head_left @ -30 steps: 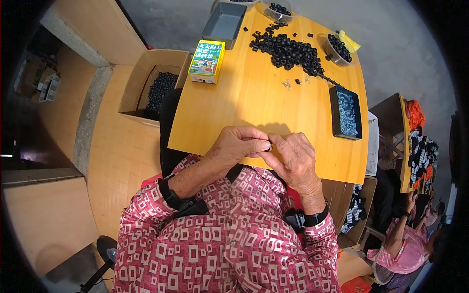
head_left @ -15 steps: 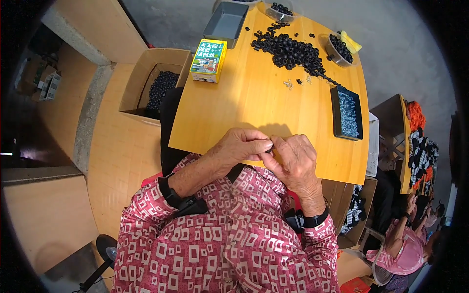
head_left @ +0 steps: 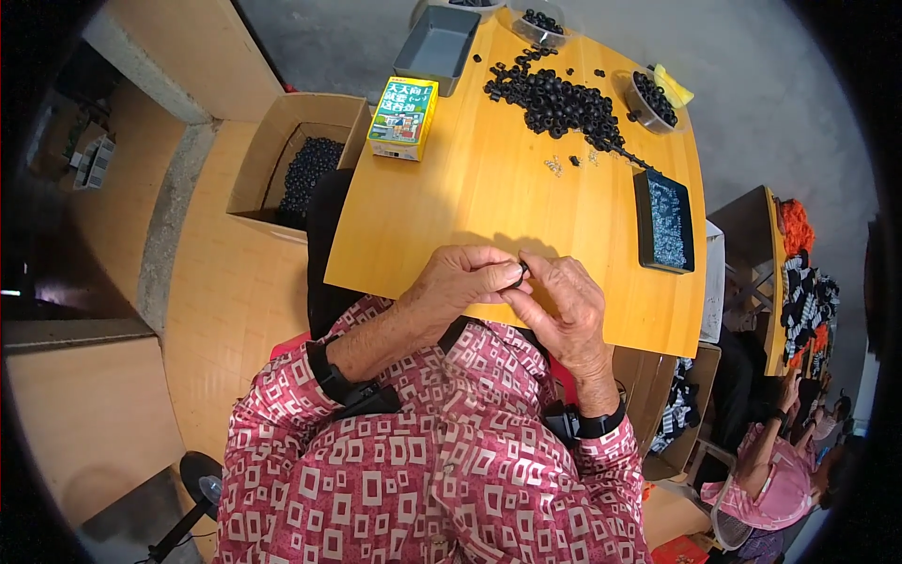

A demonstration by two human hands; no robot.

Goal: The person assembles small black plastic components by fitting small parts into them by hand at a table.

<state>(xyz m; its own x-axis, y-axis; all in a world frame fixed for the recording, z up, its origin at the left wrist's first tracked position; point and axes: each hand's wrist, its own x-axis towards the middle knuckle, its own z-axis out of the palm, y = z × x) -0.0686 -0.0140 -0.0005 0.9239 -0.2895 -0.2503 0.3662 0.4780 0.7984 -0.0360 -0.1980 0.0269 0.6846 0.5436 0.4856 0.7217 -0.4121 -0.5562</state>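
Across the middle of the frame we see a yellow wooden desk, with a heap of black rings at its upper centre and a dark tray of small pale bits near its right edge. At the lower centre, the left hand pinches a small black piece between thumb and finger. Opposite it, the right hand has its fingertips drawn narrow at the same piece; we cannot tell whether they grip it or merely touch it. As we judge it, the main risk is a slip: so small a piece, mostly covered by fingers, could shoot out if the two hands press unevenly. With the desk's near edge close below, it might drop toward the patterned shirt or roll away over the bare wood. Anything fitted to it could also sit crooked, since the fingertips block the view; we cannot make out any second part.
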